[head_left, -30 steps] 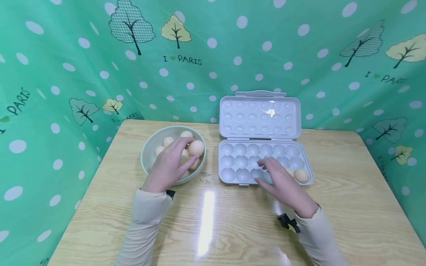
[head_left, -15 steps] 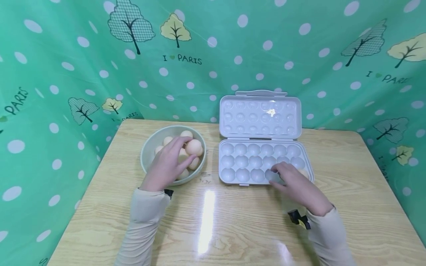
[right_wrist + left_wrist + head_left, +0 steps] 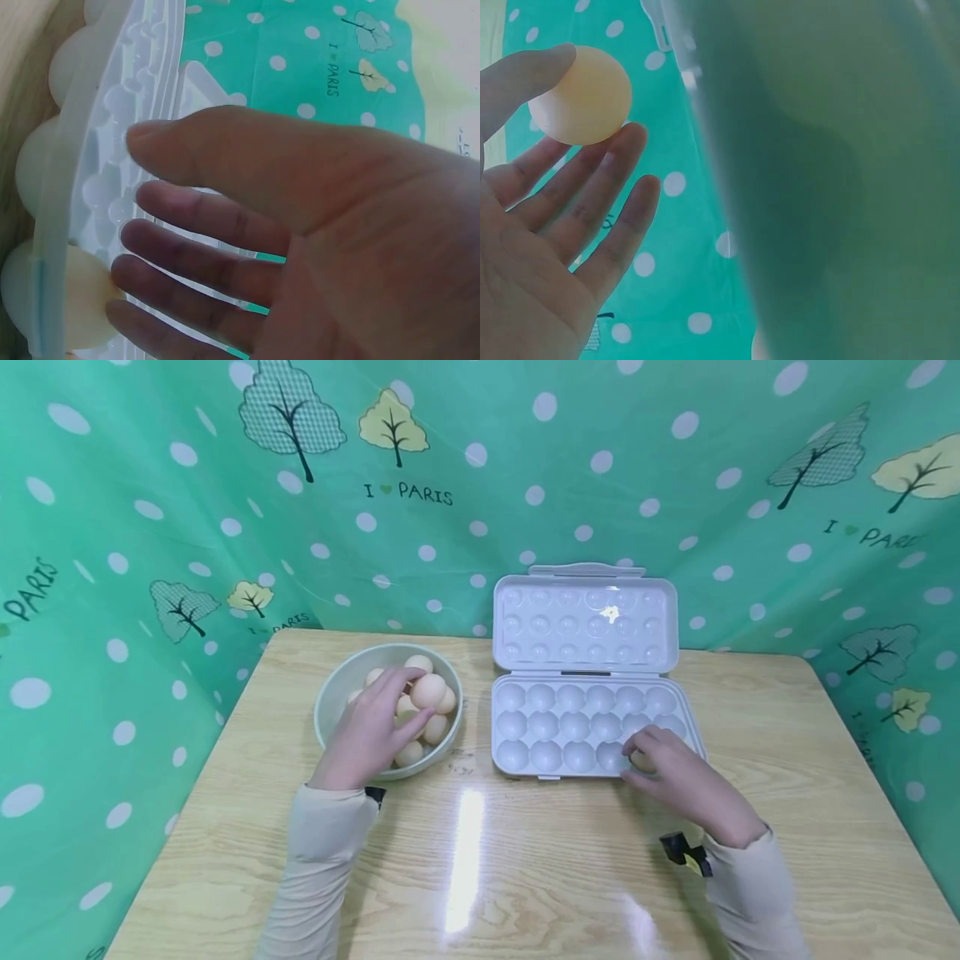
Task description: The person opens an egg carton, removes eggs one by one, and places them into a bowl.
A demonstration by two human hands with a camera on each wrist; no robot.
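My left hand (image 3: 363, 735) holds a pale egg (image 3: 428, 692) over the bowl of eggs. In the left wrist view the thumb lies on top of this egg (image 3: 585, 97) and the fingertips support it from below. The round pale-green bowl (image 3: 321, 714) holds several more eggs, partly hidden by the hand. My right hand (image 3: 678, 772) is over the front right of an egg box (image 3: 543, 724), fingers loosely bent. Between thumb and fingertips shows an egg (image 3: 642, 762) in a front-row cup. In the right wrist view a seated egg (image 3: 86, 300) is beside the lower fingertips.
The egg box's lid (image 3: 585, 639) stands raised at the back against the green dotted curtain (image 3: 480, 452). Both sit on a wooden table (image 3: 420, 860) with a bright light reflection. A black wrist mount (image 3: 682, 852) is strapped to the right wrist.
My right hand has shifted right along the box's front row, and now covers the egg in the corner. My left hand has drawn slightly left with its egg.
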